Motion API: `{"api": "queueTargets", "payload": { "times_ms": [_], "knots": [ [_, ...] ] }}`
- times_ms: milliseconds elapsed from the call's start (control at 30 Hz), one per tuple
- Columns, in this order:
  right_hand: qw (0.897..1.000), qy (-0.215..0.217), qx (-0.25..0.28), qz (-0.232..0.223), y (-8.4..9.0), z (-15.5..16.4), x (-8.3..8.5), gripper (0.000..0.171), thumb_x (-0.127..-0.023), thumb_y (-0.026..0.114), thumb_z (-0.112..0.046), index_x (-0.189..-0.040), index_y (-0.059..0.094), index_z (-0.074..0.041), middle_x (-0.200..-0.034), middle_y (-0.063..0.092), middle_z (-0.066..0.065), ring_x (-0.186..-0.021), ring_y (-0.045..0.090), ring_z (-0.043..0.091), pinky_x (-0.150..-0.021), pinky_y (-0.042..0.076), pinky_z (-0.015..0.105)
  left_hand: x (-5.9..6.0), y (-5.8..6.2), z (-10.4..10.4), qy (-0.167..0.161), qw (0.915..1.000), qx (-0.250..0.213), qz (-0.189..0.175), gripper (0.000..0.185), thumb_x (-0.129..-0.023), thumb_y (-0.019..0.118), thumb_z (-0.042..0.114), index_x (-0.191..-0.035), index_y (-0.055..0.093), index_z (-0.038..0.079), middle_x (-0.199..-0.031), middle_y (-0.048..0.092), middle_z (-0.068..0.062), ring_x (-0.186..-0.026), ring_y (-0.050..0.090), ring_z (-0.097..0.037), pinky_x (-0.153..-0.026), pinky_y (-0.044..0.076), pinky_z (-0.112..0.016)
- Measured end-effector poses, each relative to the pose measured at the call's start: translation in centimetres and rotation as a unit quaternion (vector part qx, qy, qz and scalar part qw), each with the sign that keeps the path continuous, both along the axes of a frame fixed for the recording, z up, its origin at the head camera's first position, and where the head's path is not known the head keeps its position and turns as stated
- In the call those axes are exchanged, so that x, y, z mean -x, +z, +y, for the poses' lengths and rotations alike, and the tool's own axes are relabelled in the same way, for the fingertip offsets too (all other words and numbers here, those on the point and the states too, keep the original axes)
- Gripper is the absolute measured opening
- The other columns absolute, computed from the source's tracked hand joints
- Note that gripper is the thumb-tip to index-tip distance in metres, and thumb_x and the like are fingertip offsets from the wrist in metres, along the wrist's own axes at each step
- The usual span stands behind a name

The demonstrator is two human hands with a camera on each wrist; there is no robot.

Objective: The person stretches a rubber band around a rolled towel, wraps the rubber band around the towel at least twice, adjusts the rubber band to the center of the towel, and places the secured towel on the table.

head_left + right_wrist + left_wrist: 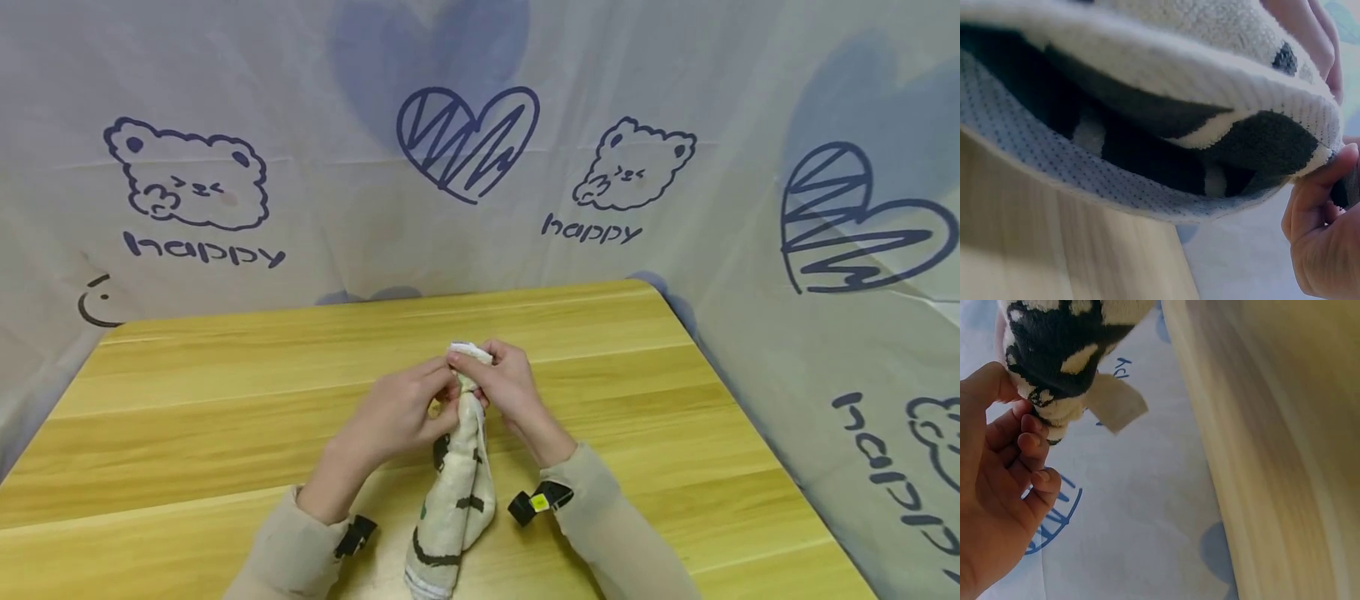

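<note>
A cream towel (442,521) with dark markings hangs lengthwise in front of me, its upper part gathered narrow between both hands. My left hand (397,408) pinches this narrow part from the left. In the left wrist view its thumb and fingers close on the bunched cloth (1054,415), beside a pale label (1116,403). From the right, my right hand (510,383) grips the short white-edged upper end, thumb laid across it. A loose fold of towel (1147,125) fills much of the right wrist view, with right-hand fingers (1319,187) at its edge.
The wooden table (187,433) lies under both forearms. Behind it and along the right hangs a pale cloth (337,192) printed with hearts, bears and lettering. Each sleeve carries a black strap, such as the right strap (551,497).
</note>
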State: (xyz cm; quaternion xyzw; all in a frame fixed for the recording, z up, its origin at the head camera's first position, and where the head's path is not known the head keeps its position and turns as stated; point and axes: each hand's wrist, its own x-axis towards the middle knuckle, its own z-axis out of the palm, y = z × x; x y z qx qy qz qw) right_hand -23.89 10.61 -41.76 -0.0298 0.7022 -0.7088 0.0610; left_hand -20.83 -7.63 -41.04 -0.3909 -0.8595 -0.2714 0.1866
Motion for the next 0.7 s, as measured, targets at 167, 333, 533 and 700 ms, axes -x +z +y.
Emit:
{"api": "queueTargets", "payload": {
  "times_ms": [167, 333, 533, 700],
  "knots": [
    [1.000, -0.012, 0.002, -0.001, -0.4, 0.4, 0.5, 0.030, -0.090, 0.081, -0.018, -0.080, 0.056, -0.006, -0.064, 0.058, 0.000, -0.043, 0.046, 0.006, -0.039, 0.038, 0.020, -0.1, -0.2, 0.6, -0.010, 0.9987, -0.009, -0.049, 0.006, -0.083, 0.065, 0.013, -0.088, 0.062, 0.014, -0.087, 0.059, 0.007, -0.077, 0.060, -0.006, -0.066, 0.053, -0.021],
    [1.000, 0.011, 0.002, -0.002, -0.3, 0.6, 0.5, 0.026, -0.092, 0.081, -0.020, -0.090, 0.060, -0.005, -0.075, 0.062, 0.003, -0.046, 0.047, 0.007, -0.041, 0.038, 0.020, -0.3, -0.1, 0.5, 0.002, 0.9930, -0.014, -0.117, 0.020, -0.094, 0.074, 0.024, -0.093, 0.055, 0.017, -0.085, 0.053, 0.006, -0.071, 0.051, -0.007, -0.061, 0.047, -0.023],
    [0.989, 0.142, 0.042, 0.027, 0.3, 1.7, 0.7, 0.050, -0.099, 0.072, -0.029, -0.136, 0.055, -0.001, -0.117, 0.059, 0.008, -0.061, 0.050, 0.009, -0.049, 0.041, 0.020, 0.5, 0.3, -0.8, -0.052, 0.9762, -0.079, -0.195, 0.027, -0.093, 0.079, 0.019, -0.090, 0.053, 0.014, -0.084, 0.051, 0.003, -0.070, 0.047, -0.014, -0.060, 0.042, -0.027],
    [0.966, 0.246, 0.050, 0.068, 0.5, 2.8, 1.1, 0.082, -0.092, 0.079, -0.047, -0.154, 0.046, -0.006, -0.114, 0.062, 0.009, -0.062, 0.052, 0.010, -0.053, 0.044, 0.023, 0.7, 0.5, -1.8, -0.082, 0.9572, -0.130, -0.246, 0.024, -0.095, 0.075, 0.011, -0.089, 0.052, 0.014, -0.084, 0.052, 0.001, -0.066, 0.046, -0.012, -0.054, 0.042, -0.024]
  ]
}}
